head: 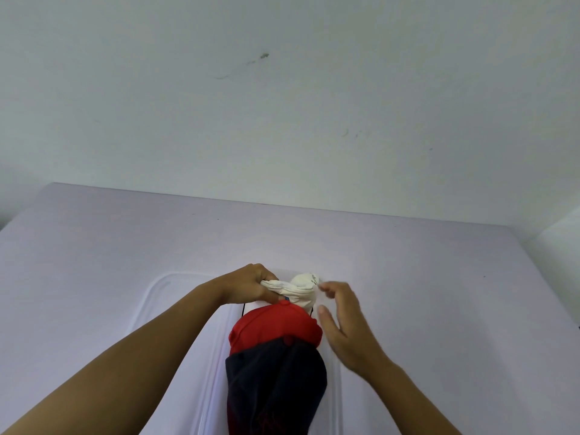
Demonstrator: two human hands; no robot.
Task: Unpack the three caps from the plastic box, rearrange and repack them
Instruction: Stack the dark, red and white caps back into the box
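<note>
Left hand (pixel 252 285) pinches the bunched white cap (pixel 298 290) at the far end of the clear plastic box (pixel 150 296), red cap (pixel 276 324) and navy cap (pixel 276 387) lined up behind it, right hand (pixel 345 324) open just beside them.

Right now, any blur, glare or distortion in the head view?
Head view: right hand is motion-blurred at the fingertips; left hand gripping the white cap is sharp. Wide-angle bend along the table edges. Lighting flat and soft, no glare.
</note>
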